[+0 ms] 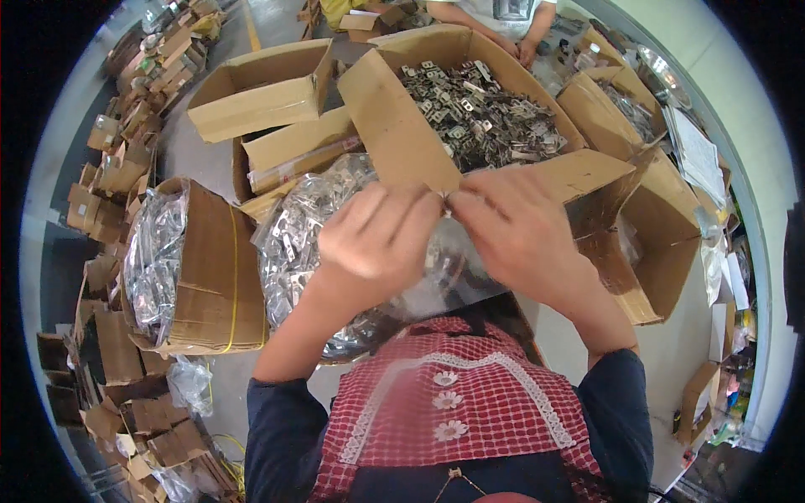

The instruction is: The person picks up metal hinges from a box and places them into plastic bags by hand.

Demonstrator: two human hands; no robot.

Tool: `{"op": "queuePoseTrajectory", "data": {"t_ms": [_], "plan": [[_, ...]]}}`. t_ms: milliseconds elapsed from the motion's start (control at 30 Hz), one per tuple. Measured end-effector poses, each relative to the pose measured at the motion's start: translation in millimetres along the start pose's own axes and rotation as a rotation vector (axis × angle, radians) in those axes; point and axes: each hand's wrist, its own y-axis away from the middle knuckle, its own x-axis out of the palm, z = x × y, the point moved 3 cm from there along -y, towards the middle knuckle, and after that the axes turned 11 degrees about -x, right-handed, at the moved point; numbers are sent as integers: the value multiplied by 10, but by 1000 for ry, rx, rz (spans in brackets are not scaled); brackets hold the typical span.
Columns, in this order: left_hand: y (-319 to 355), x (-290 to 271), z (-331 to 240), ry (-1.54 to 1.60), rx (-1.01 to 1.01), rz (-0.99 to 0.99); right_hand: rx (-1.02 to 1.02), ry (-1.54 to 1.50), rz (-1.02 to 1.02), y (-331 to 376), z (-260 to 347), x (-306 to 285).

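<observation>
Clear plastic of a small bag (436, 268) was pinched at its top by the closed fingertips of both the left hand (381, 239) and right hand (516, 230), held near, above a bagged-parts box (293, 243), seemingly for sealing.

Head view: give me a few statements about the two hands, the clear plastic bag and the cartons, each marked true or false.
1. The left hand and the right hand meet fingertip to fingertip over a clear plastic bag of small metal parts. True.
2. The open brown cardboard box beyond the hands holds loose grey metal brackets. True.
3. The carton at the person's left is bound with a red strap. False: the strap is yellow.
4. The person wears a plain blue apron. False: it is a red-and-white checked apron with white flower trim.
5. Another person's hand shows at the top edge. True.
</observation>
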Motion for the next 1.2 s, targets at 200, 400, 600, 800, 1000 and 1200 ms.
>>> {"op": "queuePoseTrajectory", "data": {"t_ms": [200, 400, 600, 800, 1000, 1200], "plan": [[38, -66, 33, -117, 60, 51, 213, -559, 346, 49, -117, 312], [188, -237, -9, 181, -342, 77, 451, -828, 455, 21, -292, 478], [578, 88, 129, 775, -995, 669, 537, -1306, 370, -17, 15, 503], [709, 105, 149, 1127, -1132, 584, 873, -1564, 472, 55, -53, 613], [718, 130, 97, 1010, -1059, 323, 464, -953, 146, 31, 15, 653], [601, 14, 317, 207, -701, 226, 240, -173, -40, -21, -267, 601]]}}
